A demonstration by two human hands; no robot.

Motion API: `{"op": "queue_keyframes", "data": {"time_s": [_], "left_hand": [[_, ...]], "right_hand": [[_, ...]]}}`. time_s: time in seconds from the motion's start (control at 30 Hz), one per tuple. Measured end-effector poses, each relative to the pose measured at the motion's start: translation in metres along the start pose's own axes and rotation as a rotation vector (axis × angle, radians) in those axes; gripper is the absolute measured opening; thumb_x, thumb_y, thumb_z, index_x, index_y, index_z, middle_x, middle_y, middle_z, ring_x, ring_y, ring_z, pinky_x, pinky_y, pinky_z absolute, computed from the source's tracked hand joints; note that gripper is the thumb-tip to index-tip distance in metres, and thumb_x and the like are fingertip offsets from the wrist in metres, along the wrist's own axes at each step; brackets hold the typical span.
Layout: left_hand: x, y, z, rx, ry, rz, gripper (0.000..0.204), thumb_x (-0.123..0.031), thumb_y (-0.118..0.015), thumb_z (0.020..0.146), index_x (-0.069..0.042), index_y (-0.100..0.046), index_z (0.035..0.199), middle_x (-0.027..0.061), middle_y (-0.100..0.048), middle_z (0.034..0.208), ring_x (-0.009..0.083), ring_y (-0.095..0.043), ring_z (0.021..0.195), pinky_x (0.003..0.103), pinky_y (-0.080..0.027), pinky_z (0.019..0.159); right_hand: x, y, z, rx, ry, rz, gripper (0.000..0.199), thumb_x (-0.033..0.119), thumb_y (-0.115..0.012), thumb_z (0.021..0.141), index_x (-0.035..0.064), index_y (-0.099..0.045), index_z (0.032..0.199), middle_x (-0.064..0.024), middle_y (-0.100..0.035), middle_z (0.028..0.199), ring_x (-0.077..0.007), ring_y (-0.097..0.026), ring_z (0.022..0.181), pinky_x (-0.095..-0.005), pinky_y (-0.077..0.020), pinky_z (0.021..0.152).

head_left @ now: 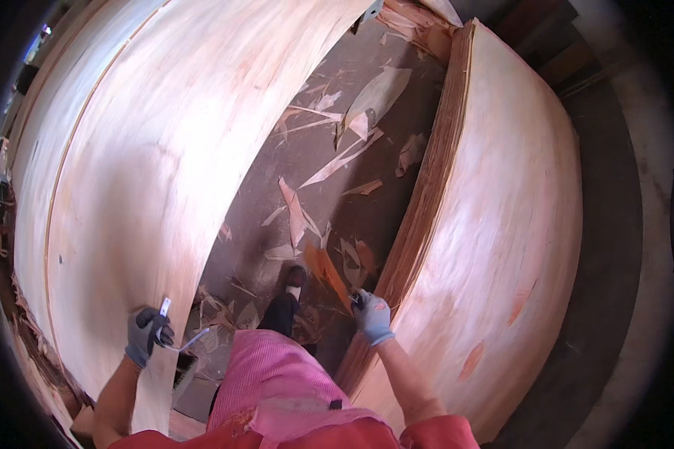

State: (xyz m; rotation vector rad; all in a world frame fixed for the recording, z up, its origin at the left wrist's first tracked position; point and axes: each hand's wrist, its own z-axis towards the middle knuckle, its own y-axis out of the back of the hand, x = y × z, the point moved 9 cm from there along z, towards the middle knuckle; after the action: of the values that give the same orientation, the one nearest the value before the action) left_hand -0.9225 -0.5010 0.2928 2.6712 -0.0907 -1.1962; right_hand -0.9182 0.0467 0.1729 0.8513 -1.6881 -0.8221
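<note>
Well left of the veneer stack (494, 224), the gloved left hand (148, 334) curls around a white strip (165, 306), partly hidden by fingers. At the stack's left edge, the gloved right hand (372, 316) overlaps an orange-brown veneer piece (326, 271); I cannot tell whether it pinches it.

A: "What covers the hands?"

B: "A worker's left hand (148, 334) wears a blue-grey glove (136, 346) with dark fingers; the right hand (372, 316) wears a pale grey glove (377, 328), dark-tipped, blue-cuffed, with a small orange-red mark on the back."

A: "And the clothes?"

B: "Red sleeves (442, 434) end above bare forearms (412, 382). A pink apron (266, 367), finely striped or checked, shows a small dark patch (335, 404) at the front. Below, a dark trouser leg (278, 313) meets a dark shoe (296, 275) with a whitish patch (293, 292)."
</note>
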Motion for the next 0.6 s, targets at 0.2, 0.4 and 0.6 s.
{"op": "queue_keyframes", "data": {"time_s": [0.2, 0.4, 0.6], "left_hand": [[0.015, 0.005, 0.008, -0.035, -0.241, 0.15, 0.009, -0.005, -0.06, 0.089, 0.001, -0.063, 0.083, 0.0106, -0.065, 0.066, 0.0173, -0.064, 0.051, 0.028, -0.052, 0.046], [-0.076, -0.115, -0.008, 0.024, 0.073, -0.195, 0.01, -0.007, -0.061, 0.092, 0.002, -0.063, 0.092, 0.0127, -0.067, 0.068, 0.0199, -0.065, 0.052, 0.031, -0.052, 0.046], [-0.171, -0.234, 0.103, 0.135, 0.002, -0.266, 0.013, -0.009, -0.061, 0.093, 0.003, -0.064, 0.095, 0.0133, -0.068, 0.073, 0.0182, -0.064, 0.054, 0.027, -0.049, 0.047]], "right_hand": [[-0.011, 0.053, 0.08, 0.014, 0.087, -0.11, 0.024, 0.016, -0.068, 0.078, 0.0157, -0.065, 0.102, -0.0142, -0.069, 0.087, -0.0363, -0.066, 0.082, -0.0472, -0.053, 0.069], [-0.001, 0.159, 0.191, -0.021, 0.017, -0.132, 0.013, 0.019, -0.067, 0.083, 0.0105, -0.065, 0.093, -0.0167, -0.067, 0.084, -0.0385, -0.065, 0.081, -0.045, -0.0508, 0.067], [-0.044, 0.247, 0.304, -0.098, 0.005, -0.141, 0.016, 0.018, -0.065, 0.084, 0.0102, -0.062, 0.098, -0.0166, -0.068, 0.088, -0.0376, -0.065, 0.085, -0.0461, -0.0513, 0.07]]}}
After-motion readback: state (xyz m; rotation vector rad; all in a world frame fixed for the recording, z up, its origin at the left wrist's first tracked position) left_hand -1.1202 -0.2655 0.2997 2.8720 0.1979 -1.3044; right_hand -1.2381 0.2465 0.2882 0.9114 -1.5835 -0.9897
